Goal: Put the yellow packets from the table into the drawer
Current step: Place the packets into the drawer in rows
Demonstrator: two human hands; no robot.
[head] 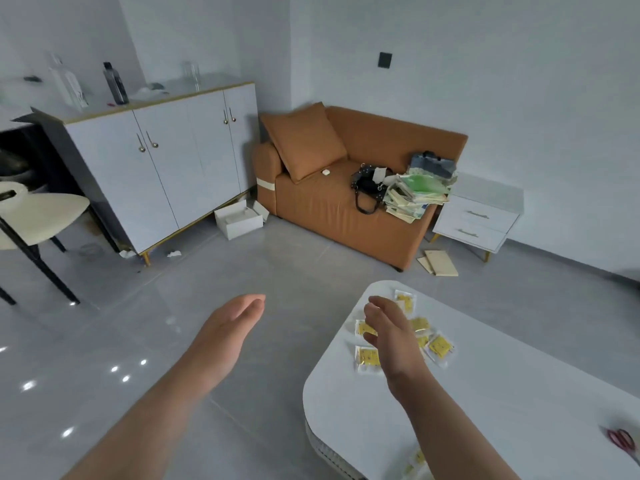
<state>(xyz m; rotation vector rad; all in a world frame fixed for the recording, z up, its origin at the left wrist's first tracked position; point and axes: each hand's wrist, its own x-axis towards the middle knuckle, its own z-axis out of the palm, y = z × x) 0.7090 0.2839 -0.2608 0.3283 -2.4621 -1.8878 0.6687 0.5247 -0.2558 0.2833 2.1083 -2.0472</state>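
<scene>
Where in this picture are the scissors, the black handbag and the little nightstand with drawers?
scissors [622, 442]: head view, on the red handles at the table's right edge.
black handbag [367, 187]: head view, on its body, on the sofa seat.
nightstand [475, 223]: head view, on its drawer fronts.

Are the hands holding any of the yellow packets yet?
No. The left hand is open over the floor, and the right hand hovers open above the yellow packets on the table.

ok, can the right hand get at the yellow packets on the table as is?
Probably yes. The right hand hovers open above the yellow packets on the white table, with nothing lying between them.
</scene>
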